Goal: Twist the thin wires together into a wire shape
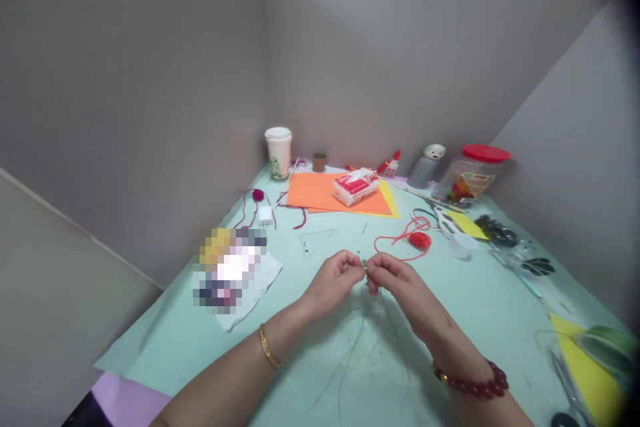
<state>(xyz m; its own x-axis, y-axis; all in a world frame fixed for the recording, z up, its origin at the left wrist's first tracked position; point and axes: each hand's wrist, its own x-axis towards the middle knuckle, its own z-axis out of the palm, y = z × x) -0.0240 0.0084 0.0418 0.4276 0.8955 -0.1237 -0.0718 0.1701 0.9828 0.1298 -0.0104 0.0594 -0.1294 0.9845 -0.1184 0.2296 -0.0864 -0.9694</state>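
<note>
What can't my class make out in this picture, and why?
All in the head view:
Small green piece: shape mostly hidden by fingers of the left hand and right hand.
White sheet: whatever lies on it is masked by pixelation.
Scissors: handles partly cut off by the bottom edge.
Green spool: right side lost in dark shading.
Jar label: print too small to read.

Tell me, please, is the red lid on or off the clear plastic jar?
On: the red lid covers the mouth of the clear plastic jar; whether it is screwed tight, I cannot tell.

Thin cord (365, 265) between pinched fingers (380, 273)
</note>
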